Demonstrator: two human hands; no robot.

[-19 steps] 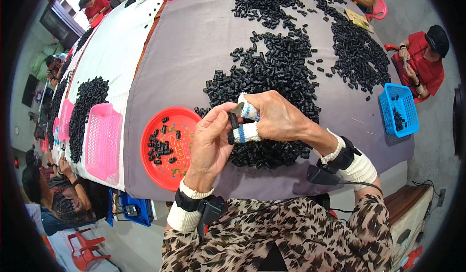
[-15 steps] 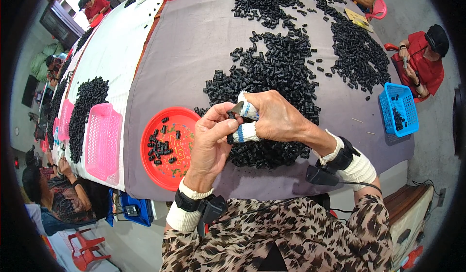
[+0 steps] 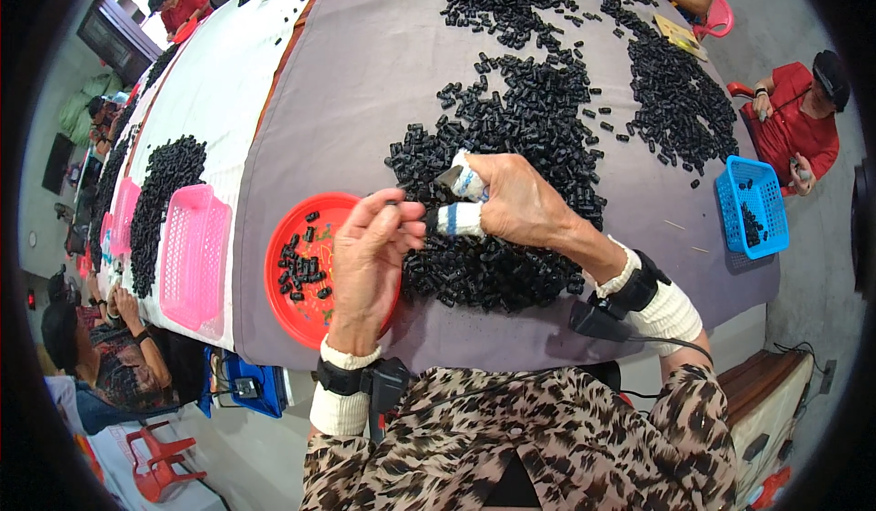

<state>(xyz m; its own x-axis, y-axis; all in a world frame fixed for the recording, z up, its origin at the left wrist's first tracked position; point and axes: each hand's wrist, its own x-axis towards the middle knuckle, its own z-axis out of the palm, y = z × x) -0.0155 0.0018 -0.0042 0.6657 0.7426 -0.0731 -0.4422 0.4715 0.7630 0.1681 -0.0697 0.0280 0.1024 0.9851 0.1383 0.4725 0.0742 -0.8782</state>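
Observation:
My left hand [image 3: 372,242] is raised beside the right edge of a round red plate [image 3: 276,315], partly covering it. Its thumb and fingertips pinch a small black piece [image 3: 392,203], mostly hidden. My right hand [image 3: 525,203] hovers over the near pile of small black cylindrical pieces [image 3: 520,114]. White cloth wraps with blue stripes [image 3: 459,220] cover its thumb and forefinger. A short grey blade [image 3: 450,177] sticks out from its grip; the rest of that knife is hidden. Several black pieces [image 3: 301,272] lie loose on the plate.
A pink basket [image 3: 193,260] stands to the left, near another black pile [image 3: 167,205]. At the right table edge is a blue basket [image 3: 754,208] with some pieces inside. People sit around the table, one in red [image 3: 796,119] at the right. More black pieces [image 3: 680,100] spread farther back.
My left hand has drawn apart from my right hand, moving left toward the red plate with a black piece in its fingertips. The right hand stays nearly in place with the blade.

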